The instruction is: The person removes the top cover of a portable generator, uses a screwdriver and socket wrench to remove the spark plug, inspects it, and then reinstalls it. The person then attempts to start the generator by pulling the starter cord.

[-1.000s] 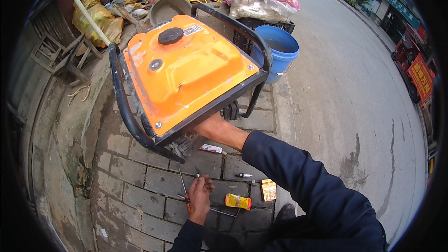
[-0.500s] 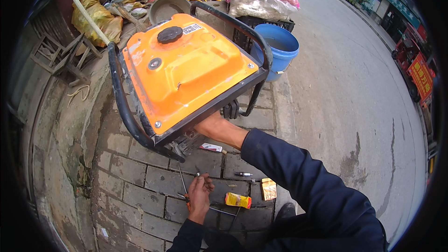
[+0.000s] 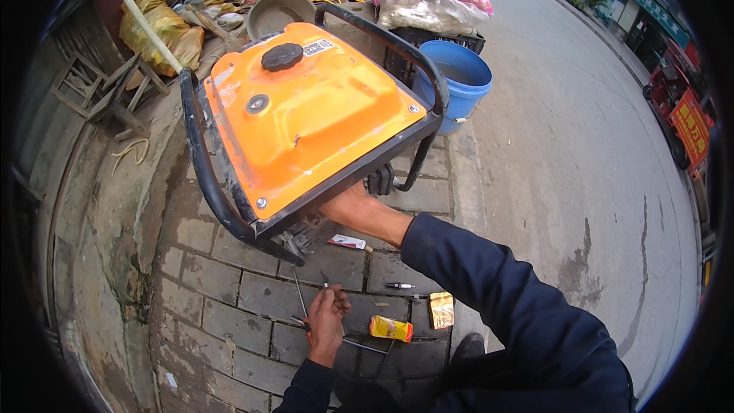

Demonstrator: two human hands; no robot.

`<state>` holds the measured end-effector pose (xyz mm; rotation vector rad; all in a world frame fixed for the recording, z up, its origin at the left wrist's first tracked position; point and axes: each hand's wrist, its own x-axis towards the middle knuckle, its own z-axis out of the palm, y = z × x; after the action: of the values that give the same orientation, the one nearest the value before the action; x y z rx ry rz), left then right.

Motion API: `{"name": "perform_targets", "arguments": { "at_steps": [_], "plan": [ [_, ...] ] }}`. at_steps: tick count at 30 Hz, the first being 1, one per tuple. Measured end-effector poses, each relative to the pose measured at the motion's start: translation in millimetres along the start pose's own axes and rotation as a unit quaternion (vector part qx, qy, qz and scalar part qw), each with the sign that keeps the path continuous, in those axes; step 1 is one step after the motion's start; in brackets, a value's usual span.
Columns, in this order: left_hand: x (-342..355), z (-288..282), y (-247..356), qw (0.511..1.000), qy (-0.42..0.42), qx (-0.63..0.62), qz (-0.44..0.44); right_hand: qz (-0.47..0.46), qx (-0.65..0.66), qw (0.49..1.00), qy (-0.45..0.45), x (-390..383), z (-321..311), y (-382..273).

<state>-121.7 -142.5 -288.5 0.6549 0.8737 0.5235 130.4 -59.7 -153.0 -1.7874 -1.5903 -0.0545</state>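
Note:
A portable generator (image 3: 329, 122) with an orange fuel tank and black tube frame stands before me on the paving. Under the tank's near edge reaches my right hand (image 3: 353, 206); its fingers are hidden by the machine. My left hand (image 3: 327, 325) is closed in a pinch low over the bricks, with a small metal part (image 3: 326, 284) at its fingertips, too small to name surely. Beside that hand lies a screwdriver (image 3: 300, 294), partly covered by it. A spark plug (image 3: 399, 285) lies to the right, near a yellow-and-red packet (image 3: 391, 328) and a gold-coloured box (image 3: 441, 310).
A white tube (image 3: 348, 242) lies under the generator's near side. A metal rod tool (image 3: 365, 346) rests by the yellow packet. Behind the frame stand a blue bucket (image 3: 456, 84) and stacked produce sacks (image 3: 428, 11). A wooden stool (image 3: 111, 95) is at left.
The view has shifted very slightly. Both hands keep the same places, the right under the tank and the left pinching the small metal part.

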Motion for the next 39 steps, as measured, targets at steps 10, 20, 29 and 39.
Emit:
{"name": "perform_targets", "arguments": {
  "at_steps": [10,20,29,39],
  "plan": [
    [-0.8,1.6,-0.8,1.000,-0.002,0.002,0.002,-0.004,-0.009,1.000,0.006,1.1,4.2,1.6],
    [-3.0,1.3,-1.9,1.000,-0.005,0.001,-0.001,-0.046,-0.039,0.996,0.061,0.8,23.0,13.2],
    [-3.1,-2.6,-3.2,1.000,-0.002,0.001,-0.004,-0.050,-0.038,0.996,0.069,-1.5,14.1,7.9],
    [-1.2,-0.9,-6.1,1.000,0.000,0.000,-0.008,0.009,0.019,0.999,-0.033,1.5,20.6,13.5]
  ]
}}
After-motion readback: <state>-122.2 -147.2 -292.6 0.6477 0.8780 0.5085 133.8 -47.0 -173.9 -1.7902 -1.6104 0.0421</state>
